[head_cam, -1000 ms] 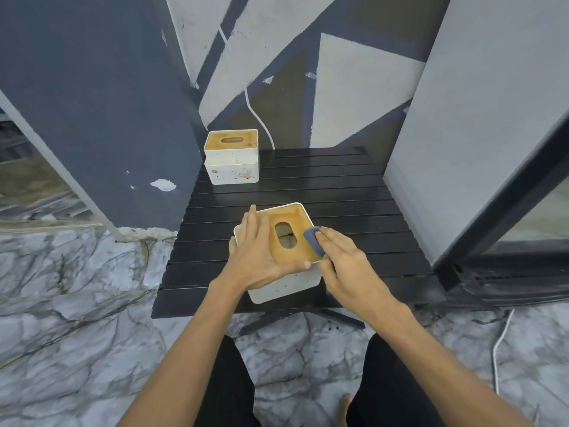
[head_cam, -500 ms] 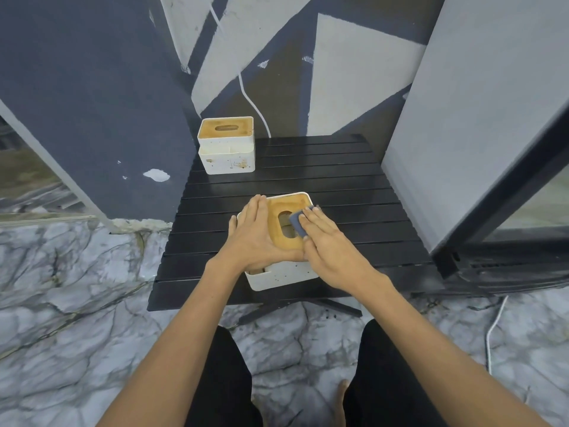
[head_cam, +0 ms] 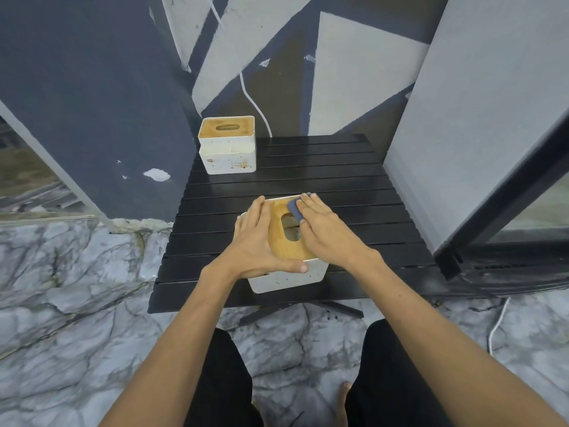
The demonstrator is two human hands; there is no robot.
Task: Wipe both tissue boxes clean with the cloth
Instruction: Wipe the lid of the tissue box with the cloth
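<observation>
- Near tissue box [head_cam: 286, 274] sits at the front edge of the black slatted table [head_cam: 338, 180], its white wall speckled with spots. Far tissue box [head_cam: 227, 145] stands at the table's back left corner, well apart from the near one, brown stains on its front.
- Left hand [head_cam: 257, 241]: fingers straight along the near box's left side, thumb across the front rim, bracing it, not curled round anything.
- Right hand [head_cam: 324, 231]: flat, fingers straight, pressing the grey-blue cloth [head_cam: 296, 208] onto the bamboo lid [head_cam: 278, 238] at its far right corner.
- Risk: a push away from the body with a weak brace could skate the near box over the slats or tip it.
- Risk: the cloth is small and mostly under the fingers; it could snag on the lid's slot [head_cam: 291, 231] or drop in.
- Risk: wiping only the lid leaves the wall spots; the sides likely need their own pass.
- Risk: the far box looks untouched, easy to skip. Reaching over may drag a forearm across the near one.
</observation>
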